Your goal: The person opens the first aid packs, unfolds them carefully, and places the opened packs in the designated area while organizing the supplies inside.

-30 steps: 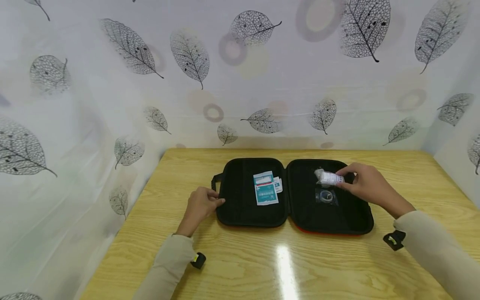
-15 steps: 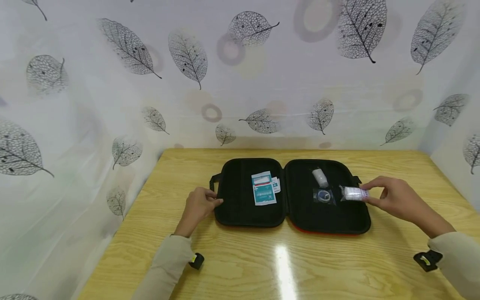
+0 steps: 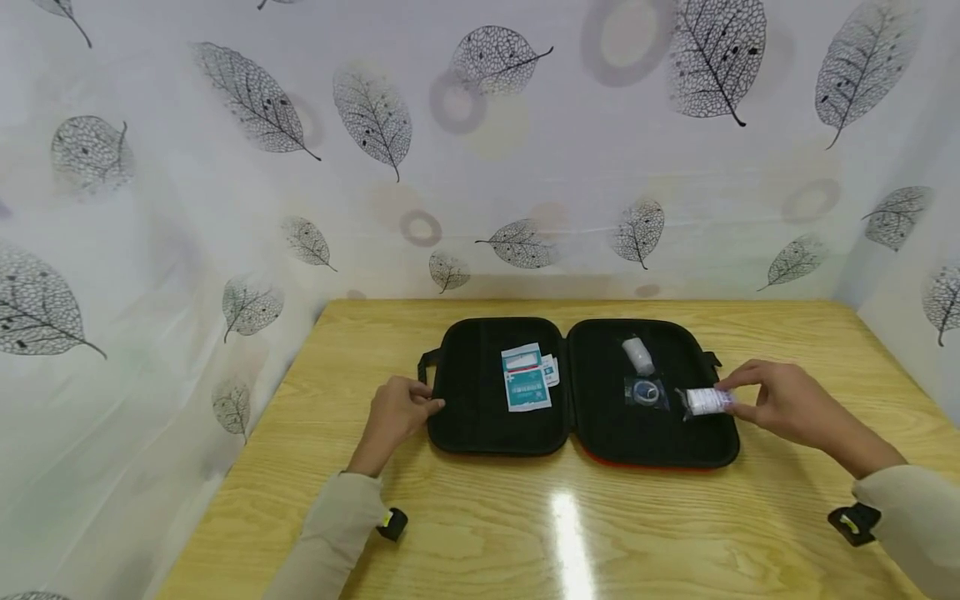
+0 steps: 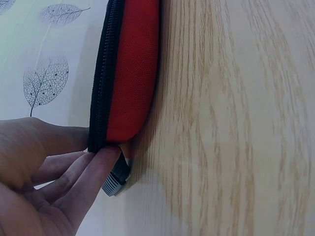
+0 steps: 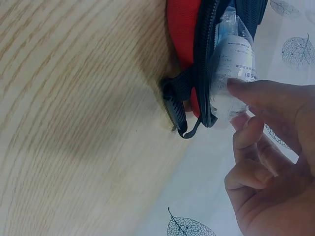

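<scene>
An unfolded black-lined case with a red shell (image 3: 495,429) lies on the table. My left hand (image 3: 399,412) pinches its left edge by the handle; in the left wrist view the thumb and fingers grip the zipped rim (image 4: 103,98). With thumb and fingertips, my right hand (image 3: 795,408) holds a plastic-wrapped bandage roll (image 3: 707,402) over the case's right half, near its right edge. Printing shows on the wrapped roll (image 5: 235,61) in the right wrist view. Another white roll (image 3: 638,356) and a small clear packet with a ring shape (image 3: 646,392) lie in that half.
A teal-and-white packet (image 3: 527,387) lies in the left half, partly over a smaller white packet (image 3: 551,371). A black strap handle (image 3: 426,362) sticks out on the left. Leaf-patterned sheeting (image 3: 525,167) stands behind the wooden table (image 3: 480,525).
My right hand has carried the bandage roll right and toward the front, then slightly lower. The other white roll now shows fully. My left hand stays on the case edge.
</scene>
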Motion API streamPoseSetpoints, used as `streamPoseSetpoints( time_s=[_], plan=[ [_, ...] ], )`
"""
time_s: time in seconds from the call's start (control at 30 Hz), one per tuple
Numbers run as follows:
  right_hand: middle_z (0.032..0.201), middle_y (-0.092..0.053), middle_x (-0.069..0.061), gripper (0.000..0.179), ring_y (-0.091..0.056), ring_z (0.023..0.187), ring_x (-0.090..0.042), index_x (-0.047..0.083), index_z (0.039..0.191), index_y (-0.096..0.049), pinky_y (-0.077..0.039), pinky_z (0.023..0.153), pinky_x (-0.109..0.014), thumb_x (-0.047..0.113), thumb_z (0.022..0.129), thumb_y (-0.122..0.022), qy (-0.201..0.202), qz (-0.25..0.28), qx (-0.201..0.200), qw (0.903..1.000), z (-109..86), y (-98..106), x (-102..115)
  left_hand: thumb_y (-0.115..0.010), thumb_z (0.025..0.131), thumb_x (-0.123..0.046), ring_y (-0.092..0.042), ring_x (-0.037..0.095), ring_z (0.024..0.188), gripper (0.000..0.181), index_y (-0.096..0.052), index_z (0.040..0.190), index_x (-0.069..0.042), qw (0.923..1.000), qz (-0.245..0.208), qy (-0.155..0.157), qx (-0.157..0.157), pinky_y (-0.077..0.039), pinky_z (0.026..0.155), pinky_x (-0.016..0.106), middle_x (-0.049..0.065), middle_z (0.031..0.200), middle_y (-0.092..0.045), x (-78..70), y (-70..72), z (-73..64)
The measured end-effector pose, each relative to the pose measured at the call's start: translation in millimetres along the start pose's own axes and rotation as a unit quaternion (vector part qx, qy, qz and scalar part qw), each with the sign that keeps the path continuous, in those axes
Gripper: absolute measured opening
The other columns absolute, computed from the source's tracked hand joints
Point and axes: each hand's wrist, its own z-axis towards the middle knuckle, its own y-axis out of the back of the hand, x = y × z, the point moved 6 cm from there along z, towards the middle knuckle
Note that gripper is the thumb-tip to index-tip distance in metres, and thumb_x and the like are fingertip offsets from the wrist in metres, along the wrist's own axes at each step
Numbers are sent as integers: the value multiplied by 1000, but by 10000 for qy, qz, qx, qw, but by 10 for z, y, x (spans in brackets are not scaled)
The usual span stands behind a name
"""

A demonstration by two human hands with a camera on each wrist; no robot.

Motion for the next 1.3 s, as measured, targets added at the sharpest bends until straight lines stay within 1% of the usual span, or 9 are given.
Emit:
streamPoseSetpoints(
  time_s=[0.1, 0.23, 0.33, 0.43, 0.67, 0.9, 1.13, 1.3],
  plan=[
    [103, -70, -21, 20, -46, 54, -3, 2, 98, -79, -42, 48, -26, 4, 78, -85, 32, 38, 94, 9999, 9, -31, 30, -82, 87, -17, -69, 15, 72, 26, -77, 105, 1, 10000, -5, -2, 4, -56, 60, 31, 8, 87, -75, 3, 2, 1],
    [103, -70, -18, 19, -46, 55, -3, 3, 97, -80, -43, 49, -25, 4, 78, -85, 101, 95, 320, 9994, 24, -104, 72, -82, 87, -18, -69, 16, 74, 26, -78, 105, 0, 10000, 26, -17, -10, -56, 61, 32, 8, 88, -76, 10, -1, 7],
    [103, -70, -16, 18, -47, 57, -2, 4, 96, -80, -44, 50, -25, 3, 78, -85, 181, 46, 445, 9988, 31, -156, 99, -82, 87, -19, -69, 17, 74, 26, -78, 105, -1, 10000, 36, -18, -26, -56, 62, 32, 8, 88, -76, 13, -2, 9],
    [102, -70, -14, 19, -48, 60, -1, 4, 95, -81, -45, 52, -25, 3, 77, -85, 231, 33, 453, 9987, 30, -185, 117, -83, 87, -20, -69, 16, 74, 26, -78, 104, -1, 10000, 31, -28, -45, -56, 61, 32, 7, 88, -76, 9, -2, 9],
    [99, -70, -12, 19, -47, 60, -1, 4, 94, -81, -44, 51, -25, 3, 76, -86, 354, 131, 378, 9986, 25, -241, 146, -82, 87, -18, -69, 16, 71, 25, -78, 104, 0, 10000, -7, -45, -52, -55, 59, 31, 8, 86, -75, 3, 9, 5],
    [97, -70, -7, 19, -46, 64, -2, 5, 93, -82, -43, 53, -24, 1, 75, -85, 318, 205, 400, 9985, 41, -283, 178, -82, 87, -16, -69, 16, 71, 24, -77, 103, 1, 10000, -49, -30, -51, -55, 58, 30, 9, 86, -75, 15, 11, 2],
    [94, -69, -5, 20, -46, 60, 1, 4, 93, -81, -44, 51, -24, 0, 75, -86, 535, 370, 355, 9973, 63, -324, 229, -82, 87, -15, -69, 16, 71, 24, -77, 104, 2, 10000, -89, -1, -40, -55, 58, 29, 9, 87, -75, 12, 3, 2],
    [93, -69, -4, 19, -46, 59, 1, 4, 94, -81, -44, 50, -24, -1, 76, -86, 617, 469, 359, 9963, 91, -342, 285, -82, 86, -16, -69, 14, 69, 26, -77, 105, 1, 9999, -128, 15, -30, -55, 58, 29, 9, 87, -75, 11, -5, 10]
  ],
)
